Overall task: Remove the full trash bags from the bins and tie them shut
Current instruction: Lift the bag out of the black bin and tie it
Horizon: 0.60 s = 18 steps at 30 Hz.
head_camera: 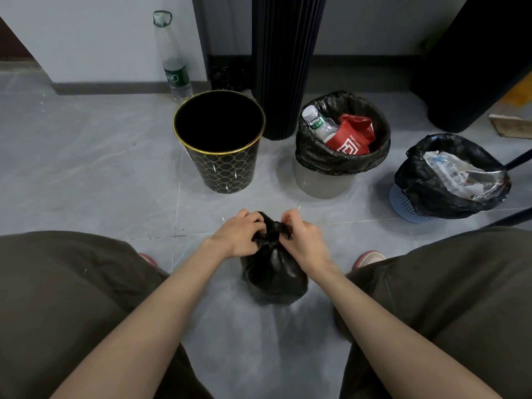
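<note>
A small full black trash bag (275,276) sits on the floor between my knees. My left hand (239,236) and my right hand (302,240) both grip its twisted neck from either side, fingers curled into the plastic. Behind it stands a black bin with a gold rim (220,171), with no bag inside. To its right a clear bin (324,184) holds a black bag (342,159) with a water bottle and a red carton. Further right a blue mesh bin (403,204) holds a black bag (426,188) stuffed with crumpled paper.
A tall clear bottle (172,61) leans on the wall behind the gold-rimmed bin. A dark ribbed column (283,67) rises between the bins. A dark furniture leg (518,159) crosses at the right. My knees flank the bag on the grey tiled floor (100,168).
</note>
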### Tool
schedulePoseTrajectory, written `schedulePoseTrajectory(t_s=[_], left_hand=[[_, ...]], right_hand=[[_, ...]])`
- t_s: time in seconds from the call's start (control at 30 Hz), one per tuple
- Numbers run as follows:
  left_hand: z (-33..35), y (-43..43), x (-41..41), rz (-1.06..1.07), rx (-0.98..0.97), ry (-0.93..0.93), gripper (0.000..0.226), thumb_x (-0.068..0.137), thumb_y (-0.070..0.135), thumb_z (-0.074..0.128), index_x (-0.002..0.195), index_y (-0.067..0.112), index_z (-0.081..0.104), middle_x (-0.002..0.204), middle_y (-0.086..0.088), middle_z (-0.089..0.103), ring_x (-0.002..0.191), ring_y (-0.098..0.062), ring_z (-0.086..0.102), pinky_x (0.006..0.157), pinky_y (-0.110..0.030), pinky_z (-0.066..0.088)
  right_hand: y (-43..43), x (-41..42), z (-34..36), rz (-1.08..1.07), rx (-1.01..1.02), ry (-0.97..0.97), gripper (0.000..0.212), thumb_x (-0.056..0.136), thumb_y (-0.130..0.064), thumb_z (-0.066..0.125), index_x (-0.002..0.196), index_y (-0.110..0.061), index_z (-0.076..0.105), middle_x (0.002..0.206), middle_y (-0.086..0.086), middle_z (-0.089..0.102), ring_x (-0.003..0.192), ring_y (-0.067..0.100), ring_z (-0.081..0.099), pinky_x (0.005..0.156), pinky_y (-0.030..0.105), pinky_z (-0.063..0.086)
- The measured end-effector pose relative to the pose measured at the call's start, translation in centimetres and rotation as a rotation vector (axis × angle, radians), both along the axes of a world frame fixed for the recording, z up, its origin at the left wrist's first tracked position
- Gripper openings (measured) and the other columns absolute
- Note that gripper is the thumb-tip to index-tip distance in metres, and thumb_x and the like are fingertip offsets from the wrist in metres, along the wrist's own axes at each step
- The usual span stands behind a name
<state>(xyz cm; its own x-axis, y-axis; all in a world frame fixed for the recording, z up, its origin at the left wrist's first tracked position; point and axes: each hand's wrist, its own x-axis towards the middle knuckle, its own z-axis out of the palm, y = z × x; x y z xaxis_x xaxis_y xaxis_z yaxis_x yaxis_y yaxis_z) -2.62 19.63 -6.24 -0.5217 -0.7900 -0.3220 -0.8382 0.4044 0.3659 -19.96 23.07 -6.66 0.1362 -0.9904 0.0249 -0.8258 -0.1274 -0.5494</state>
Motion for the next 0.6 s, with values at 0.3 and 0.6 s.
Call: schedulePoseTrajectory(t_s=[0.3, 0.6], left_hand=[[-0.8, 2.8, -1.6, 0.327, 0.366, 0.314, 0.023, 0.084, 0.02, 0.057, 0.105, 0.021, 0.067, 0.112, -0.002, 0.054, 0.106, -0.018, 0.044, 0.097, -0.025, 0.035], [-0.1, 3.0, -2.0, 0.4, 0.569, 0.417, 0.021, 0.085, 0.012, 0.055, 0.099, 0.014, 0.071, 0.105, 0.004, 0.054, 0.1, -0.007, 0.049, 0.09, -0.02, 0.036]], right_hand=[[0.2, -0.5, -0.8, -0.174, -0.036, -0.128, 0.038, 0.071, 0.005, 0.056, 0.095, -0.022, 0.068, 0.087, -0.002, 0.056, 0.086, 0.01, 0.048, 0.079, 0.02, 0.042], [0.6, -1.5, -1.3, 0.005, -0.088, 0.091, 0.045, 0.062, 0.012, 0.049, 0.094, -0.018, 0.056, 0.096, -0.006, 0.059, 0.097, 0.02, 0.045, 0.079, 0.023, 0.022]])
